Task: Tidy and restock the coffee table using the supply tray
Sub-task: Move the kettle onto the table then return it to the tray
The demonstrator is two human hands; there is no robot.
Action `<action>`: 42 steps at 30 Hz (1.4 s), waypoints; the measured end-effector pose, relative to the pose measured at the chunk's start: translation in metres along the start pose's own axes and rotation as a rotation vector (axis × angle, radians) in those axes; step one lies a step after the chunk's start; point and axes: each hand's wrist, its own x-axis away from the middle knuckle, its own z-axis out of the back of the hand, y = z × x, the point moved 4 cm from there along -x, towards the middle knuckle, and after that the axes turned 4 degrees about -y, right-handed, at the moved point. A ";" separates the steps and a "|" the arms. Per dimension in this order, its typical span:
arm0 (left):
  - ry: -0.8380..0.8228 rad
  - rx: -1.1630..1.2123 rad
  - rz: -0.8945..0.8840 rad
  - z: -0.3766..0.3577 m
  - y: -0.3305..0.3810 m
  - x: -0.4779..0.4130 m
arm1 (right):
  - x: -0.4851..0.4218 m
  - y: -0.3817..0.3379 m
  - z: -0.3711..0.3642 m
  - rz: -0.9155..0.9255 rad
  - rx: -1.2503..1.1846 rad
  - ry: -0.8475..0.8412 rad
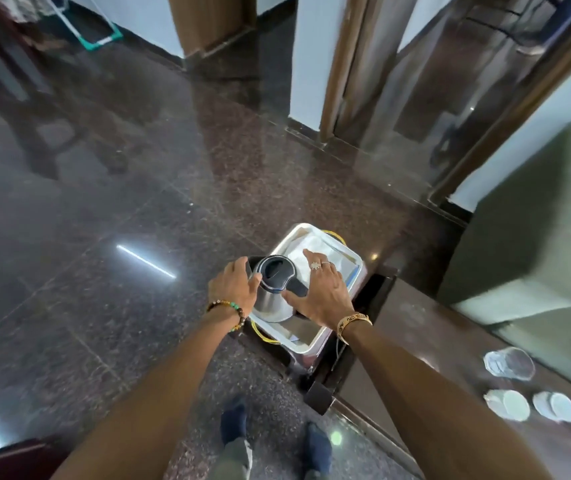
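A steel kettle (270,299) with a black lid stands in the near half of a metal supply tray (313,345). The tray rests on a low dark stand at the end of the brown coffee table (412,327). My left hand (234,287) curls against the kettle's left side. My right hand (322,289) lies spread above the black handle, with the thumb at the kettle's body and the fingers reaching over a white cloth (318,245) in the tray's far half.
An upturned glass (509,363) and two round coasters (508,405) (555,407) lie on the coffee table at right. A green sofa (536,237) stands behind it. A yellow cord (266,332) loops under the tray. Dark polished floor stretches to the left, and my feet are below.
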 end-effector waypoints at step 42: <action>-0.084 1.453 0.322 -0.150 -0.030 -0.097 | -0.003 0.065 -0.108 -0.336 -0.733 0.130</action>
